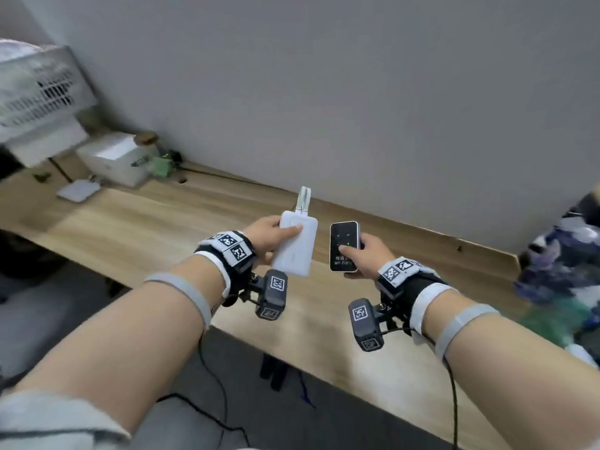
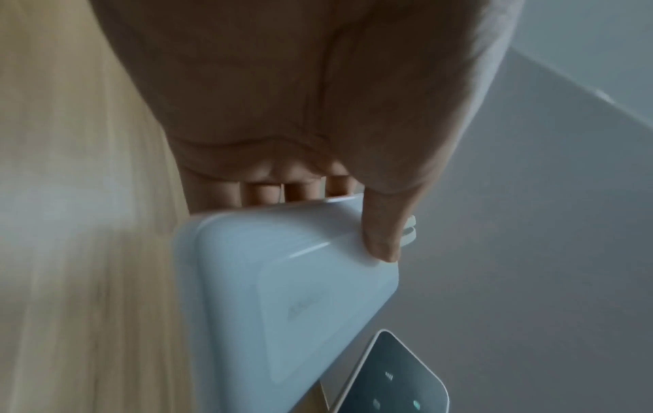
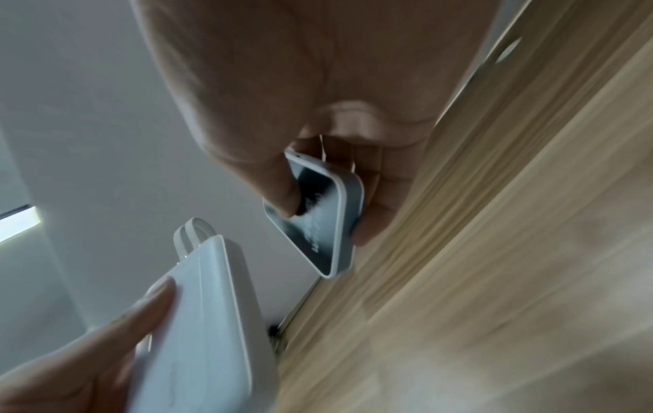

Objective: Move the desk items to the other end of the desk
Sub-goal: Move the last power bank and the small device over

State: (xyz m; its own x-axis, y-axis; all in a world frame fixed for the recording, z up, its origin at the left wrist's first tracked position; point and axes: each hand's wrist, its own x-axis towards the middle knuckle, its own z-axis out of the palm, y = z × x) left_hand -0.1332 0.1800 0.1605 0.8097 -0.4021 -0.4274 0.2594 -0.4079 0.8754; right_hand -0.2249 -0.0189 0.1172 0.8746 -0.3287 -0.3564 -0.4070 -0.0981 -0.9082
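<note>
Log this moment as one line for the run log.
left hand: grips white power bank | right hand: grips black Wi-Fi device | both lifted above desk

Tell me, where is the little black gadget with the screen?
In the head view, the black gadget is held above the desk in the right hand, beside the white power bank.

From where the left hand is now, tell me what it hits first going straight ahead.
Probably the grey wall. The left hand, holding the white power bank, points across the desk; nothing stands between, though depth is unclear.

Above the desk [image 1: 136,222], the power bank [image 1: 295,245] is held just left of the pocket router [image 1: 344,246].
</note>
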